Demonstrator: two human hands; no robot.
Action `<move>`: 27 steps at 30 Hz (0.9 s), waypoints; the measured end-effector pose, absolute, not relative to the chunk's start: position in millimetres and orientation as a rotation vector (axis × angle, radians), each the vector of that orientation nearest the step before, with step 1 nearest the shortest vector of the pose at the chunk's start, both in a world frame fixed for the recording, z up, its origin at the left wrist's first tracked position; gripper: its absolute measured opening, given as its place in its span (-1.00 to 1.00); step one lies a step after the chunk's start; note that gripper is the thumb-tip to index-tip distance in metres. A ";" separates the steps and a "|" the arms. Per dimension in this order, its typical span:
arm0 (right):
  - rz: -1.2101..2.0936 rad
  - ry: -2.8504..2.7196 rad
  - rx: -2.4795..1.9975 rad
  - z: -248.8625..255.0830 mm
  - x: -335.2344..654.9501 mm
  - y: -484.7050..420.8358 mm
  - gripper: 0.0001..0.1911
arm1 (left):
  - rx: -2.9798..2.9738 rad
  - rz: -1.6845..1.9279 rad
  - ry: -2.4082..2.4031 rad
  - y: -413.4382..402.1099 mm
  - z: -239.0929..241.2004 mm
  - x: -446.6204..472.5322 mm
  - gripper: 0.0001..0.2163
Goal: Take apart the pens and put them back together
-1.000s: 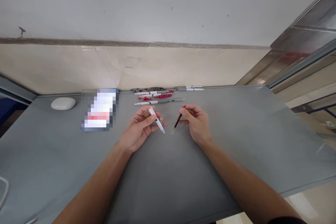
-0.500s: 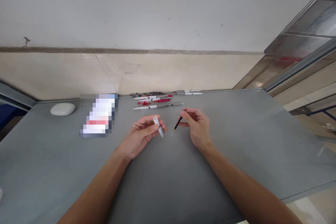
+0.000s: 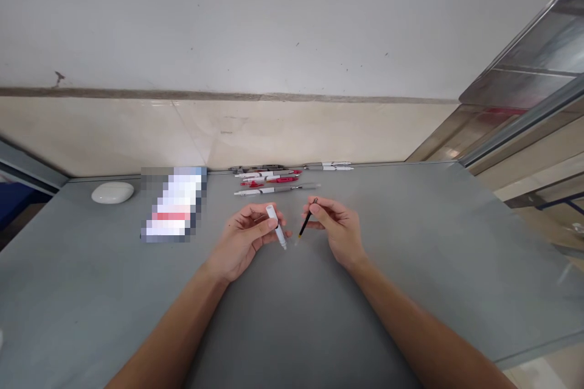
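My left hand (image 3: 249, 237) is closed on a white pen barrel (image 3: 280, 236), held between thumb and fingers. The barrel tilts with its wide open end up and its narrow end down to the right. Between the thumb and fingers of my right hand (image 3: 337, 228) is a pen refill (image 3: 306, 223), mostly black with a yellowish band and a clear lower end. The refill slants down toward the barrel; the two are apart. Just beyond my hands lie a white and grey pen (image 3: 262, 191) and several red and white pen pieces (image 3: 283, 180).
White and grey pens (image 3: 336, 166) lie by the wall at the table's back edge. On the left are a phone with a blurred-out screen (image 3: 176, 203) and a white computer mouse (image 3: 112, 192). The grey table (image 3: 456, 255) meets a tiled wall (image 3: 319, 127).
My right hand has come slightly left and lower, bringing the refill's tip nearer the white barrel. The view has shifted a little. Both hands keep their hold.
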State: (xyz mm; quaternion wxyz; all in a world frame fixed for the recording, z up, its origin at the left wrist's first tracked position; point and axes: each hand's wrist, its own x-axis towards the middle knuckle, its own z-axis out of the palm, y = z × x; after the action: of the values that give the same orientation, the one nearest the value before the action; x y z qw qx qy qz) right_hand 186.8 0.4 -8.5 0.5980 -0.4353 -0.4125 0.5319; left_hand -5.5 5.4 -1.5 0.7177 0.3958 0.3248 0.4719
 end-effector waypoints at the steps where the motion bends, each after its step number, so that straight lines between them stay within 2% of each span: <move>1: 1.229 -0.960 -1.011 -7.9 186.5 -0.1 -0.83 | 0.881 1.051 0.728 5.1 -0.4 -5.2 -0.90; 9: 1.153 -1.003 -1.032 -8.2 187.2 -1.9 -0.88 | 0.943 1.096 0.804 3.2 6.8 -4.4 -0.81; 20: 1.156 -0.926 -1.118 -8.7 183.7 -1.0 -0.80 | 1.001 1.156 1.000 0.7 12.8 2.8 -0.72; 27: 1.220 -0.844 -1.117 -8.6 183.1 1.5 -0.77 | 0.938 1.166 1.009 1.9 10.3 2.0 -0.72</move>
State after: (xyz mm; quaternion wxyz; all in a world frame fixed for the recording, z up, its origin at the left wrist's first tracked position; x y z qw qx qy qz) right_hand 183.1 1.5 -8.6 0.5989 -0.4818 -0.3640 0.5261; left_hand 2.0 1.9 10.3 0.6198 0.4078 0.4387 0.5070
